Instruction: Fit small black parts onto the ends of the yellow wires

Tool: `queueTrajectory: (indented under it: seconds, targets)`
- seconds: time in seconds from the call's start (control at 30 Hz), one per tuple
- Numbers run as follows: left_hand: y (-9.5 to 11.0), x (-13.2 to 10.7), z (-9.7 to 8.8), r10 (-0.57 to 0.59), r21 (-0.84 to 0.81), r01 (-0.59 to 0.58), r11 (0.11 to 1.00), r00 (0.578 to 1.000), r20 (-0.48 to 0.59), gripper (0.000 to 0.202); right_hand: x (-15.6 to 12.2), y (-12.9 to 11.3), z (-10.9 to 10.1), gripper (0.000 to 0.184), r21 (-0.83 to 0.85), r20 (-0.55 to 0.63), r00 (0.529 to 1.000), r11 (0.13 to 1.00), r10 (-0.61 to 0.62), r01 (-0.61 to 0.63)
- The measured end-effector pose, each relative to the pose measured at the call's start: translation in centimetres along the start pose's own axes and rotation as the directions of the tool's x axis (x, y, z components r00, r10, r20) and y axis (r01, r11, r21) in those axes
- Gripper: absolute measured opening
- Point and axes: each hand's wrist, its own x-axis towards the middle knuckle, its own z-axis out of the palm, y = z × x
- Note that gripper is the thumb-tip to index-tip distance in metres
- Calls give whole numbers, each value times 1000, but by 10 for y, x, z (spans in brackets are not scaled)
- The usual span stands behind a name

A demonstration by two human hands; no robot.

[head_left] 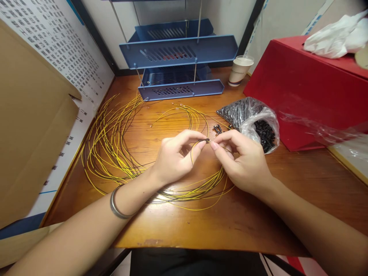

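The left hand (175,157) is hovering over the wooden table (258,214) with its wrist bent inward, thumb and forefinger pressing together on the end of a yellow wire (192,151), the other fingers curling loosely beneath. A metal bangle (116,205) is sitting on that forearm. The right hand (241,161) is meeting it fingertip to fingertip, its thumb and forefinger pinching a tiny dark piece (208,140) right at the wire's tip; what the piece is cannot be told at this size. The wire is looping down from the left fingers and running under both hands.

Beneath and to the left of the left hand, a loose coil of yellow and dark wires (109,153) is spreading across the table, some strands passing under the right wrist. Just beyond the right hand's knuckles, a few small metal parts (217,129) are lying on the wood.

Just past those, a clear plastic bag (253,119) is lying open, holding a heap of small black pieces (265,134). Farther beyond the hands, a blue tiered tray rack (178,51) is standing against the wall, with a paper cup (240,71) beside it. A red box (304,88) is standing to the right of the right hand, crumpled white plastic (336,36) on top. Cardboard (31,126) is leaning to the left of the left arm.
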Motion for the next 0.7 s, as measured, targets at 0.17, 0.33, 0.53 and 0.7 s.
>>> queueTrajectory:
  seconds: [0.17,0.33,0.53,0.7]
  targets:
    - [0,0,0,17,-18,-16,1000,1000,22,12,-1,0,1,3,35,7,1000,999,18,-19]
    - [-1,-1,0,9,-36,-7,999,997,72,16,-2,0,1,16,45,7,999,998,40,-40]
    - [-2,0,0,9,34,-14,999,991,137,21,2,1,0,8,-114,-41,997,991,-70,65]
    - [-3,1,2,-43,54,44,998,999,-20,15,2,4,0,8,-191,-28,993,976,-116,108]
